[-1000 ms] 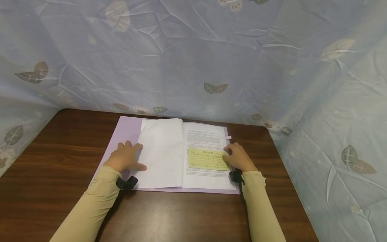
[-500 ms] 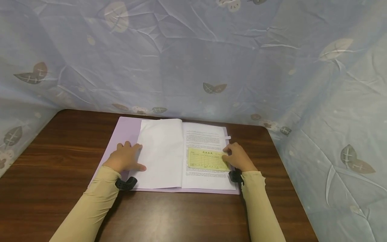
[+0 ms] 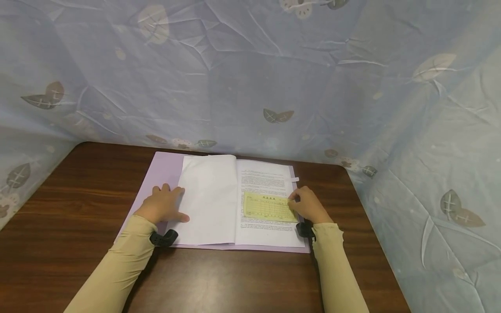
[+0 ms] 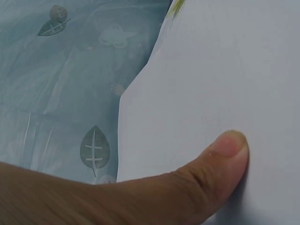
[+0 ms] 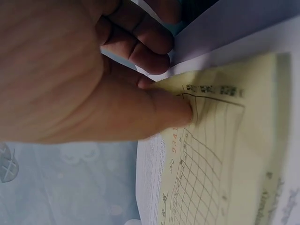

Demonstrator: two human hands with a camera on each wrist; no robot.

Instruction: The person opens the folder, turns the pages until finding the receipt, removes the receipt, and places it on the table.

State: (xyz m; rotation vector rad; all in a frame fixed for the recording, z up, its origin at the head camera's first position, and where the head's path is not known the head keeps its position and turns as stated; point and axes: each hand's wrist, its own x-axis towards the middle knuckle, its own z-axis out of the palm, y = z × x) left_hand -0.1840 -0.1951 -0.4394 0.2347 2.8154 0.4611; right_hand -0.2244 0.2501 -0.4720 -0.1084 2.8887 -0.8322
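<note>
An open lilac folder (image 3: 166,167) lies on the table with white sheets in it. My left hand (image 3: 161,204) rests with spread fingers on the left page (image 3: 209,200) and the folder's cover beside it. Its thumb presses the blank paper (image 4: 197,108) in the left wrist view. On the right, printed page (image 3: 266,234) lies a yellow receipt slip (image 3: 268,207) with a ruled grid. My right hand (image 3: 310,205) pinches the slip's right end between thumb and forefinger. In the right wrist view the thumb lies over the slip (image 5: 211,140); the forefinger is mostly hidden.
A small white tab (image 3: 295,179) sticks out from the folder's right edge. The folder lies on a dark wooden table (image 3: 231,278). A pale blue leaf-patterned cloth (image 3: 242,78) hangs behind the table and along its sides.
The right thumb and forefinger have closed together on the slip's right end, and that end has shifted slightly. The left hand stays in place.
</note>
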